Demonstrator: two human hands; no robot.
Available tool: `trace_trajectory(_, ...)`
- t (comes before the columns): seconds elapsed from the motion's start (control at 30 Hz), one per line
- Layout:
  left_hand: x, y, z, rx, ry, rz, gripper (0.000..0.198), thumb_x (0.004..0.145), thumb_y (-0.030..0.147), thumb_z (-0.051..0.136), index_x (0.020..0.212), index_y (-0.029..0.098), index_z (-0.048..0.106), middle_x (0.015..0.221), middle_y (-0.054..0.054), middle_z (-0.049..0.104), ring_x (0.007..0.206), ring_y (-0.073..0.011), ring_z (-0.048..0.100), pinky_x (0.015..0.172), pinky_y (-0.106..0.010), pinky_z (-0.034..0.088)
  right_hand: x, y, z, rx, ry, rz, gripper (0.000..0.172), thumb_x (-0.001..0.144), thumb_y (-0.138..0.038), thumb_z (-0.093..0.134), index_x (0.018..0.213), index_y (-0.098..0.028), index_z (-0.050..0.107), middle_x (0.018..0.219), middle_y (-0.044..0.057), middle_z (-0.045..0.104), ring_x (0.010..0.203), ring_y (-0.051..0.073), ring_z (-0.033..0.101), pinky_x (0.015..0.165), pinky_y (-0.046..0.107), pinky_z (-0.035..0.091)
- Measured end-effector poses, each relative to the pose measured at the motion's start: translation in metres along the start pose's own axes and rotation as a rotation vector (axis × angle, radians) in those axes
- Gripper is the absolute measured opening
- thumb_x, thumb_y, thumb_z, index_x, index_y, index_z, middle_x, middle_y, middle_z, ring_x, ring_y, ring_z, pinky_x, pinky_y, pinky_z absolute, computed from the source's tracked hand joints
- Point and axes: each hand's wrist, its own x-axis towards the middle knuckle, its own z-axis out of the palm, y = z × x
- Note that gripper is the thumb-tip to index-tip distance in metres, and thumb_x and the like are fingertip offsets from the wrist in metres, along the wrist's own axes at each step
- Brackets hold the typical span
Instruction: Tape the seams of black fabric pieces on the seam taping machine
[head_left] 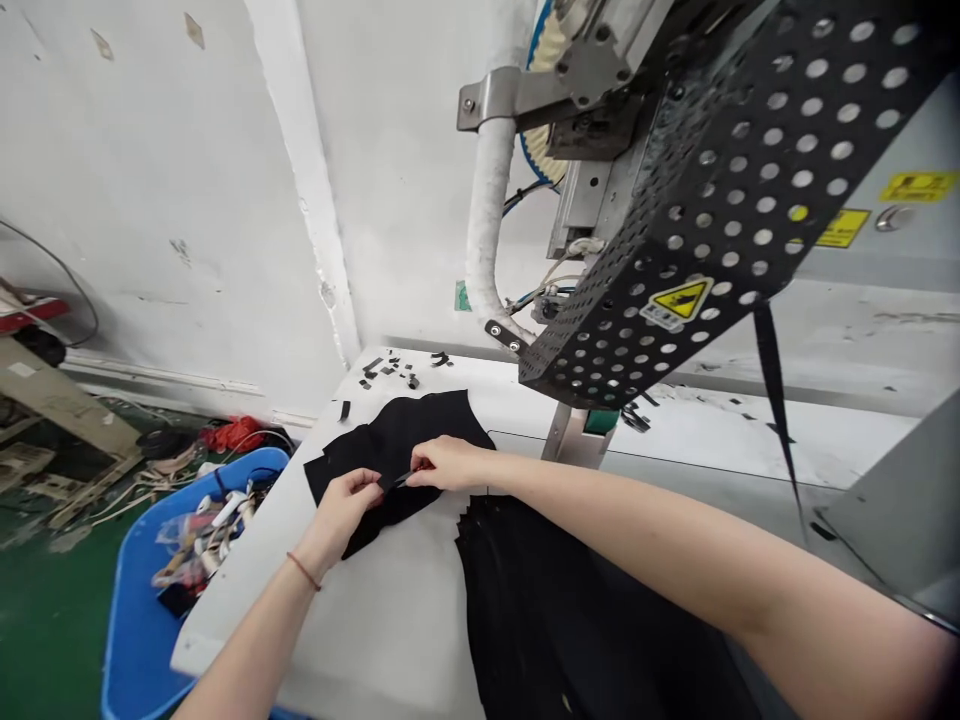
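A black fabric piece (420, 425) lies on the white table, with both hands over its front part. My left hand (349, 510) is closed in a pinch on the fabric, and a reddish band circles its wrist. Close to its fingertips, my right hand (444, 463) is closed round a small, thin thing with a grey tip (403, 479); its kind is too small to make out. Under my right forearm rests a stack of black fabric pieces (517, 590), partly hidden by the arm.
A machine head with a perforated black guard (675, 220) overhangs the table (360, 640) on the right. Small black scraps (375, 370) are scattered at the table's back. A blue bin (131, 600) with mixed waste stands at the left, beside the table edge.
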Motion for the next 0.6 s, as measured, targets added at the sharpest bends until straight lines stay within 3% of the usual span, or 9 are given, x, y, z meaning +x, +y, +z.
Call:
trace_trajectory(0.13,-0.002,0.008,-0.001,-0.159,-0.016,-0.076,0.02,0.061,0.027,0.061,0.074,0.013,0.06,0.079,-0.002,0.058,0.076,-0.0117,0.054,0.077,-0.025,0.045,0.006,-0.003,-0.007,-0.003,-0.048,-0.003,0.031,0.077,-0.05,0.057,0.088,-0.023,0.067,0.084,0.001,0.069,0.074,0.016,0.06,0.059,0.024,0.039)
trace_trajectory(0.3,-0.003,0.012,-0.004,-0.235,-0.049,-0.109,0.017,0.062,0.026,0.065,0.073,0.015,0.058,0.077,-0.001,0.055,0.076,-0.0116,0.054,0.076,-0.025,0.045,0.009,-0.013,-0.015,-0.061,-0.059,0.036,0.034,0.076,-0.055,0.055,0.084,-0.024,0.067,0.086,0.002,0.068,0.077,0.018,0.061,0.06,0.025,0.039)
trace_trajectory(0.43,-0.004,0.014,-0.005,-0.247,-0.077,-0.109,0.023,0.061,0.029,0.071,0.074,0.015,0.058,0.078,-0.001,0.056,0.076,-0.0112,0.054,0.075,-0.025,0.045,0.008,-0.025,-0.011,-0.077,-0.108,0.049,0.035,0.075,-0.057,0.054,0.083,-0.025,0.066,0.084,0.003,0.068,0.073,0.019,0.061,0.056,0.026,0.039)
trace_trajectory(0.6,-0.002,0.011,-0.005,-0.265,-0.075,-0.111,0.025,0.059,0.03,0.073,0.074,0.015,0.06,0.079,-0.001,0.057,0.075,-0.0103,0.054,0.074,-0.023,0.045,0.008,-0.031,-0.006,-0.087,-0.078,0.059,0.032,0.074,-0.054,0.056,0.082,-0.025,0.065,0.084,0.003,0.068,0.072,0.018,0.06,0.055,0.026,0.038)
